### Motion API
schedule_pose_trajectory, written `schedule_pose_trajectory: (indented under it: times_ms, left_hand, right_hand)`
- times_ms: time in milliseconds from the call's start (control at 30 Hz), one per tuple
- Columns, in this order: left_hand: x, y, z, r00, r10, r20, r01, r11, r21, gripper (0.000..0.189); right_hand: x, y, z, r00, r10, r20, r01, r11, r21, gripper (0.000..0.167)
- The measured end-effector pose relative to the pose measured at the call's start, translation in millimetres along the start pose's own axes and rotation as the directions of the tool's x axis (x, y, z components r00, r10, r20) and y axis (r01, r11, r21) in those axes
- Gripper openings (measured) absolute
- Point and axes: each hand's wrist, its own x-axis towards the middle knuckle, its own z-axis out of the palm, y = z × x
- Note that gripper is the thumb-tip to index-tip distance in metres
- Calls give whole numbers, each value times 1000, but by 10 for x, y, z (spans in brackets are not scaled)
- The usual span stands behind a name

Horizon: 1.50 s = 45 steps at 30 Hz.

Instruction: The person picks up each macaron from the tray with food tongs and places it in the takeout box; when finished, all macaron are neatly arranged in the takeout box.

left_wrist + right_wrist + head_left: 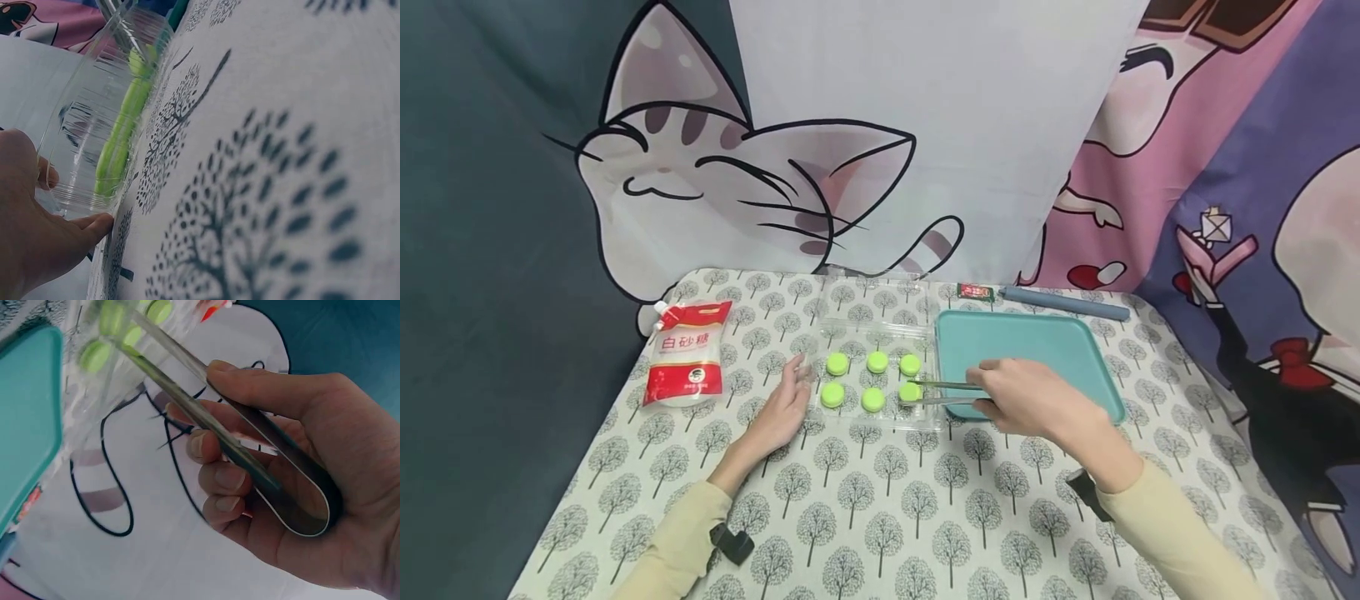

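Observation:
Several green macarons (pixel 872 400) sit in two rows in a clear plastic clamshell box (pixel 880 425), its lid (pixel 876 298) folded back behind. My right hand (pixel 1026 396) grips metal tongs (pixel 187 409) by their bent end. The tong tips lie on either side of the front right macaron (pixel 910 392); whether they squeeze it I cannot tell. At the box's left side rests my left hand (pixel 785 404). In the left wrist view its thumb and a finger (pixel 47 174) touch the box's edge, spread apart, and the other fingers are mostly hidden.
A teal tray (pixel 1030 329) lies right of the box, partly beneath my right hand. Behind it are a blue-grey rod (pixel 1067 303) and a small green-and-red packet (pixel 975 292). A red-and-white sugar pouch (pixel 688 354) lies at the left. Printed curtains hang behind the table.

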Motion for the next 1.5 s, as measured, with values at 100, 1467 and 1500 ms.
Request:
schedule_pose_trajectory:
  times_ms: [100,1467,1500]
  left_hand:
    - [-1,2,10,1000,0,10,0,1000,0,59]
    - [5,-18,-1,1000,1,11,-1,1000,12,58]
    - [5,-18,-2,1000,3,10,-3,1000,12,58]
  right_hand:
    - [43,-51,-30,1000,21,22,-21,999,-27,11]
    - [-1230,1420,871,533,665,-523,-453,746,488,39]
    - [-1277,1482,900,513,696,-502,-488,718,496,41]
